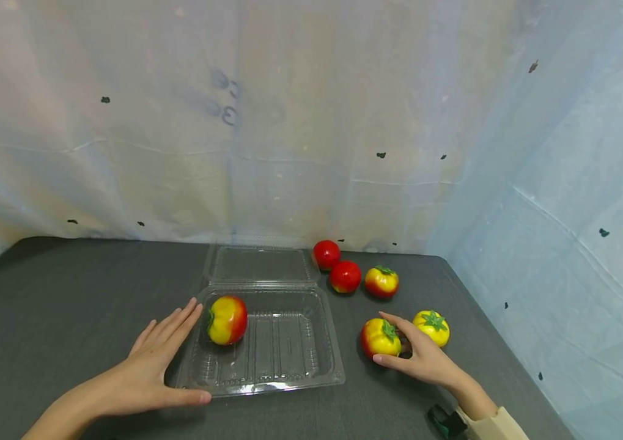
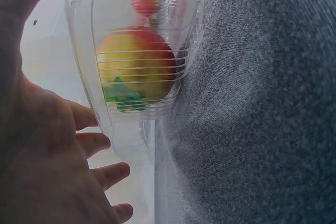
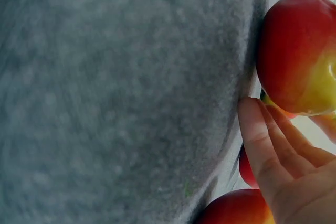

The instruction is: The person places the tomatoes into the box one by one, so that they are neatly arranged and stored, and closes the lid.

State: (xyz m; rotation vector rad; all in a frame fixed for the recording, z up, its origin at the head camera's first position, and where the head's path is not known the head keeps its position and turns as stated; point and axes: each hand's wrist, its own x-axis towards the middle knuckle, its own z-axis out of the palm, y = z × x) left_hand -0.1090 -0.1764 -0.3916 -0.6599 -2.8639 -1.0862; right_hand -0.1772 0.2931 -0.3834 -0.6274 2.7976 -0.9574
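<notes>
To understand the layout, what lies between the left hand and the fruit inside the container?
The clear container wall, as the left wrist view shows.

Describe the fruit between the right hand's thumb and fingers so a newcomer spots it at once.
On the grey table, look to the right of the clear box. The fruit sits there, framed by the right hand, green leaves showing. It has a broad red side, unlike the mostly yellow fruit across the hand.
</notes>
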